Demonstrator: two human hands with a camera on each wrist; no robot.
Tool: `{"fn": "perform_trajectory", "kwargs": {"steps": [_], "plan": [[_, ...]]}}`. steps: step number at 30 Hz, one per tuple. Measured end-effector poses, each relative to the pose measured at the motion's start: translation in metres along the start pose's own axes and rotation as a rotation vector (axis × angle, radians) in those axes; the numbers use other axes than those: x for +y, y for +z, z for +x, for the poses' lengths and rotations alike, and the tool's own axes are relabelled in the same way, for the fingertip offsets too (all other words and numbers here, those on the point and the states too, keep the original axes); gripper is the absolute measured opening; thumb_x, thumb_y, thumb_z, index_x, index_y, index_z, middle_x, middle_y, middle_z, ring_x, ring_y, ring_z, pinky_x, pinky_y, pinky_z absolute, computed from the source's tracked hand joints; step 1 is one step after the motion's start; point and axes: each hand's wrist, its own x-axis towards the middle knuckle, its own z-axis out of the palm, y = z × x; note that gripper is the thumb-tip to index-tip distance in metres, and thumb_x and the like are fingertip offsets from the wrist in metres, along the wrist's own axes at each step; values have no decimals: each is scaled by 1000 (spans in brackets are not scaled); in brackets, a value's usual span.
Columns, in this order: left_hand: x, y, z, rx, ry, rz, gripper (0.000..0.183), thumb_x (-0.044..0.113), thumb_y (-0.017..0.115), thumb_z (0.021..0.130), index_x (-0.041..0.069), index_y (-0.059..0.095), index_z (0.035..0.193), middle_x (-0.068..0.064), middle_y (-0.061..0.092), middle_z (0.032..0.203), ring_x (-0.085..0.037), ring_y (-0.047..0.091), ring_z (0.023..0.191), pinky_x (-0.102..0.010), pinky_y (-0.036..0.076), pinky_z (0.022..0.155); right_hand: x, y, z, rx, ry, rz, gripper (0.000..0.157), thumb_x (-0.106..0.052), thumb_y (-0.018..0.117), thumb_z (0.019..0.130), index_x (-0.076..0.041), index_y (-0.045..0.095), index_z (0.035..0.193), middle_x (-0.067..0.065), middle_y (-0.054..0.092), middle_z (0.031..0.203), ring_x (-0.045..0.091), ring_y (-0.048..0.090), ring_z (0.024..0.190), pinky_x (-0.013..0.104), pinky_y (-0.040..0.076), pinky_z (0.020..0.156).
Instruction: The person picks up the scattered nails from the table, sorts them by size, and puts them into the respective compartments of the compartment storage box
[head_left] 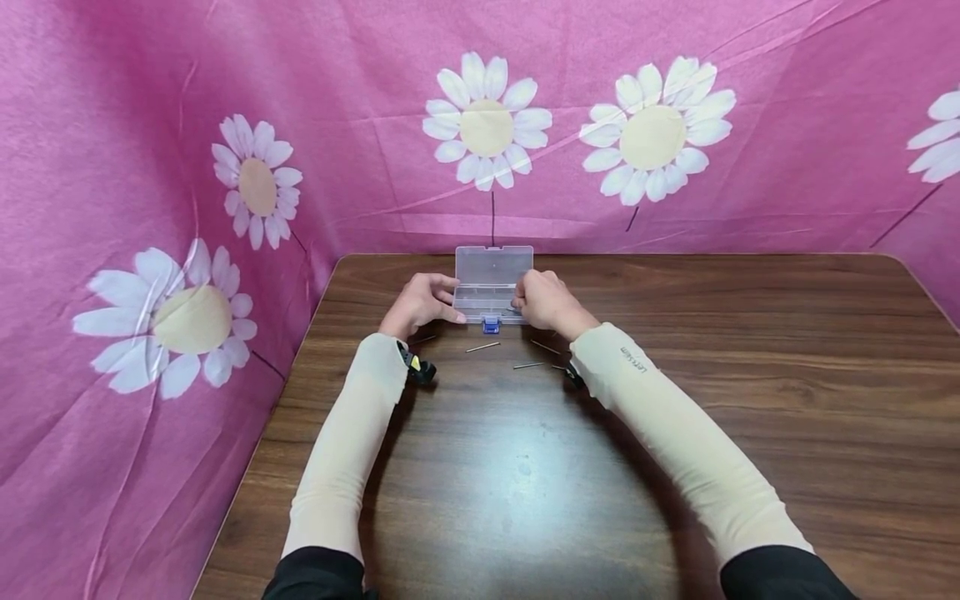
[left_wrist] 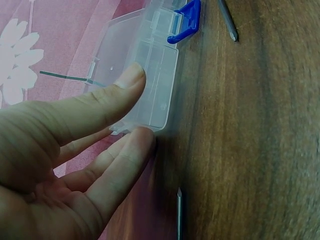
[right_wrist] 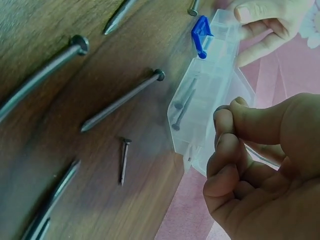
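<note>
Our left hand (head_left: 422, 302) grips the clear box (head_left: 480, 296) at its nine o'clock end. The box stands open at our twelve, nails (head_left: 482, 347) toward its six. At its three, our right hand (head_left: 546, 298) has fingertips together; we cannot tell whether round a nail.

Both arms (head_left: 347, 454) stretched forward; left hand (head_left: 422, 302) spread; right hand (head_left: 546, 300) curled, pinching.
</note>
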Motion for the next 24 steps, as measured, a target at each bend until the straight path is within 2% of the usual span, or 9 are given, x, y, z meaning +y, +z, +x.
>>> {"fn": "perform_trajectory", "kwargs": {"steps": [8, 15, 24], "plan": [[1, -1, 0, 5, -11, 16, 73, 6, 88, 54, 12, 59, 121, -12, 64, 98, -22, 60, 88, -31, 47, 76, 4, -9, -7, 7, 19, 53, 19, -15, 60, 85, -10, 68, 69, -2, 58, 61, 22, 55, 70, 38, 44, 71], [1, -1, -1, 0, -9, 11, 74, 5, 87, 55, 11, 58, 122, -14, 64, 99, -22, 60, 86, -30, 48, 73, 13, -14, -20, 25, -32, 92, 18, -15, 61, 85, -10, 70, 70, -3, 58, 59, 19, 51, 62, 35, 41, 67], [2, -1, -1, 1, -13, -13, 72, 4, 87, 55, 12, 59, 121, -13, 64, 97, -21, 61, 84, -29, 48, 70, 28, -19, -39, -31, -44, 79, 15, -16, 62, 85, -13, 72, 74, -4, 61, 65, 19, 52, 64, 38, 40, 71]]}}
